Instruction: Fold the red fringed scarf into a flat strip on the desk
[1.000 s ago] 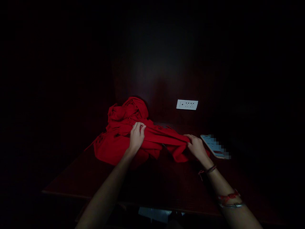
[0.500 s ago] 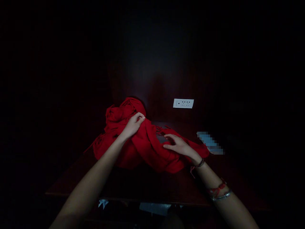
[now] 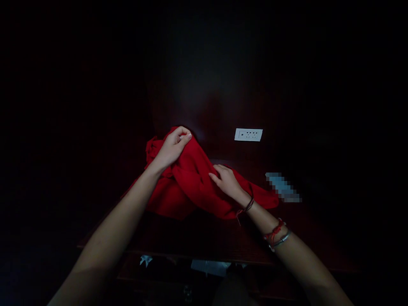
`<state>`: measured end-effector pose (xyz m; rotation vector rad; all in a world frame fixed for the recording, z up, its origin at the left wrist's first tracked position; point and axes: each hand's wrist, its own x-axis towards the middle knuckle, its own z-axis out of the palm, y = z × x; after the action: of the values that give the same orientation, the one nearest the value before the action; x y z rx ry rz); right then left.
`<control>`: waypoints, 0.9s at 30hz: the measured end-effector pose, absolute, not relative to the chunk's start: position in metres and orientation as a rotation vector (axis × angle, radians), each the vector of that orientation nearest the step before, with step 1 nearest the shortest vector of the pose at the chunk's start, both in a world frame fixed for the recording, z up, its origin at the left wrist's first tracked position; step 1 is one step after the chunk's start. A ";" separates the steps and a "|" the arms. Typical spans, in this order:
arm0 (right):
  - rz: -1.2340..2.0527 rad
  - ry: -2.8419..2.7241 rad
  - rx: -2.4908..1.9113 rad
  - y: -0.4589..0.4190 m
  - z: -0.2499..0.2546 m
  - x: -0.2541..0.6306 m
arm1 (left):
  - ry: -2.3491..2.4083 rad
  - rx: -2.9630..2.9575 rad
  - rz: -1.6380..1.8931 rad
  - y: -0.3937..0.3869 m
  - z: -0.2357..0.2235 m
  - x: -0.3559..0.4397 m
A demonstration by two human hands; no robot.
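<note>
A red scarf (image 3: 188, 187) with fringed ends lies bunched on the dark wooden tabletop. Between its thumb and fingertips, my left hand (image 3: 174, 146) pinches the scarf's upper edge, lifting part of it into a taut slope. My right hand (image 3: 226, 180) is farther down that same edge, its thumb on the near side and its fingers curled at the far side, closed on the cloth. Folds hide parts of the scarf, and its right end stretches past my right wrist.
A white wall socket (image 3: 248, 134) is set in the dark panel behind. To the right of the scarf lies a pixelated flat bluish object (image 3: 283, 187). Under the table's front edge (image 3: 223, 258) are pale items, including a whitish sheet (image 3: 210, 267). Deep shadow covers both sides.
My left hand has risen, pulling the scarf's edge up with it. My right hand has moved left and up, closing from a spread pose onto the cloth. The view has shifted slightly.
</note>
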<state>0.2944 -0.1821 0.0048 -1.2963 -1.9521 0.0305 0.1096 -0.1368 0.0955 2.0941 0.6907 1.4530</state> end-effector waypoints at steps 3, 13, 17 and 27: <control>0.041 -1.915 -1.434 -0.173 0.007 0.306 | 0.688 1.966 1.539 -0.135 0.103 0.093; 0.944 -2.233 -1.178 -0.173 -0.016 0.341 | 0.680 1.703 1.385 -0.133 0.100 0.069; 0.518 -2.461 -1.407 -0.168 -0.040 0.330 | 0.700 1.630 1.412 -0.144 0.109 0.070; 0.027 -1.946 -1.647 -0.184 -0.001 0.388 | 0.844 1.461 1.520 -0.128 0.110 0.013</control>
<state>0.3884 -0.1838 -0.0010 -1.6469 -1.9457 0.0274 0.0135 -0.1279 0.1102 1.4608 0.8443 1.5202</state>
